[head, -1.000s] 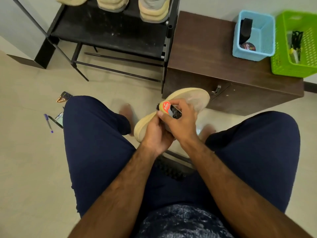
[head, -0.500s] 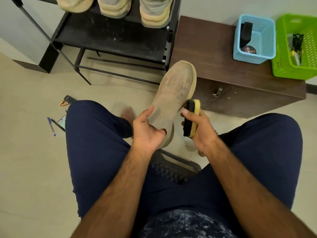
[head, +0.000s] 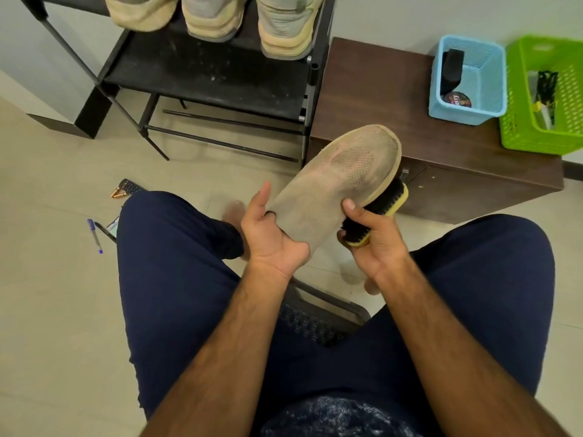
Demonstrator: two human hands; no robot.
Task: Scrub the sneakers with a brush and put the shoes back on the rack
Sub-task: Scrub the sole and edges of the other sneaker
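Note:
A dirty beige sneaker [head: 337, 181] is held sole-up between my knees, its toe pointing away toward the cabinet. My left hand [head: 271, 234] grips its heel end. My right hand [head: 375, 241] holds a yellow-backed brush [head: 375, 209] with black bristles, which press against the sneaker's right edge. Three more beige sneakers [head: 217, 17] stand on the upper shelf of the black shoe rack [head: 217, 80] at the top left.
A brown cabinet [head: 394, 99] stands right of the rack, carrying a blue basket [head: 485, 99] and a green basket [head: 533, 134]. On the floor at left lie a pen [head: 94, 236] and a remote [head: 127, 186]. A dark stool [head: 318, 316] sits under me.
The sneaker went from brushed on its side to sole-up. Since half a second ago its toe has tilted right, and the brush has come against its right edge.

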